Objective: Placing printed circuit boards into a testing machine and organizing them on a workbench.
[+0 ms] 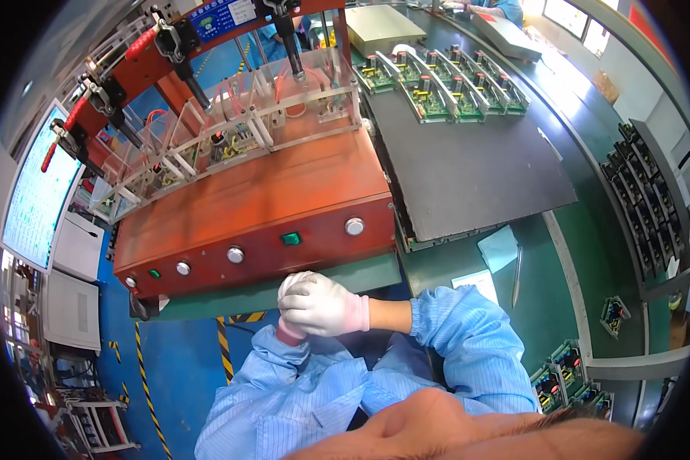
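Note:
My two hands, in white gloves with pink cuffs, are together just before the front edge of a red test fixture (284,180). My right hand (326,307) lies over my left hand (293,280), its fingers curled round it. Most of the left hand is covered, so its fingers cannot be made out. No part or tool shows between the gloves. Nearest to them on the fixture's front panel are a round silver button (235,254) and a green switch (291,239). Clear plastic housings (314,115) with wires inside stand on the fixture, below black toggle clamps (178,50) with red handles.
Right of the fixture, several green circuit boards (445,84) stand behind a dark flat board (468,161). A pen (517,276) and papers (498,249) lie on the green bench. More boards fill a rack (644,199) at far right. A monitor (34,188) stands left.

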`<state>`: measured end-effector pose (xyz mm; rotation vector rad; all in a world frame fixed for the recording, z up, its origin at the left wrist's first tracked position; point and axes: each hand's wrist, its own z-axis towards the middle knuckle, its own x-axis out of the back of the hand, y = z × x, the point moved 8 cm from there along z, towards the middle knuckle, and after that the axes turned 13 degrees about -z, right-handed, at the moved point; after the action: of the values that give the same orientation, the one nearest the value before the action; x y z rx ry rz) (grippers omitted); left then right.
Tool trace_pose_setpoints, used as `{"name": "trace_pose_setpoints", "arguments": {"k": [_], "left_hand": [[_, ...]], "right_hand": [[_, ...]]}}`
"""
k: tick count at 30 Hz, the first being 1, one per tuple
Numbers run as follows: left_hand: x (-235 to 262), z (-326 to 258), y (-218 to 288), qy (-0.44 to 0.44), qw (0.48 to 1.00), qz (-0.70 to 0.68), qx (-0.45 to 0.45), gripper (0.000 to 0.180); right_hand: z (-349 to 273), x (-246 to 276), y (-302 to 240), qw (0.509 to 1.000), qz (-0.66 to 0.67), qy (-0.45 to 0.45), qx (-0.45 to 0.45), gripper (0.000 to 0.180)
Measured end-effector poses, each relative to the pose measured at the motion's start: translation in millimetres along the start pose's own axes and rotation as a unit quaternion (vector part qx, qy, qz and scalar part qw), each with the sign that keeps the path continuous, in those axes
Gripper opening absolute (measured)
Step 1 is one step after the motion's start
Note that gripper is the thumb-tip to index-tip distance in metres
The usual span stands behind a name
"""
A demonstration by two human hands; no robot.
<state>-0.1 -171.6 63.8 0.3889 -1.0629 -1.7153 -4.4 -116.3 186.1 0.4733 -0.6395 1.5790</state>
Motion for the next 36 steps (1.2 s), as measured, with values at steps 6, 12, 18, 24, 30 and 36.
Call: {"name": "trace_pose_setpoints", "arguments": {"k": [6,12,18,24,30,36], "left_hand": [[1.9,0.5,-0.5,0.008,1.0,0.0,0.005,0.022],[2.1,-2.7,0.8,0.015,1.0,0.0,0.006,0.022],[-2.3,-5.4,1.6,0.024,1.0,0.004,0.005,0.022],[0.0,-5.4,1.6,0.034,0.999,0.007,0.004,0.022],[1.1,-3.7,0.6,0.041,0.999,0.007,0.004,0.022],[2.3,-3.0,0.2,0.046,0.999,0.006,0.003,0.021]], "right_hand": [[-1.5,-1.6,-0.5,1.0,-0.002,0.012,-0.002,0.013],[-0.3,0.8,-1.0,1.0,-0.003,0.013,-0.002,0.013],[-1.0,1.1,-1.3,1.0,-0.012,0.01,0.0,0.013],[-1.7,0.2,-1.5,1.0,-0.013,0.013,0.002,0.015],[-2.8,-0.3,-1.2,1.0,-0.019,0.011,0.001,0.016],[-2.3,-1.0,-1.0,1.0,-0.013,0.009,-0.001,0.016]]}}
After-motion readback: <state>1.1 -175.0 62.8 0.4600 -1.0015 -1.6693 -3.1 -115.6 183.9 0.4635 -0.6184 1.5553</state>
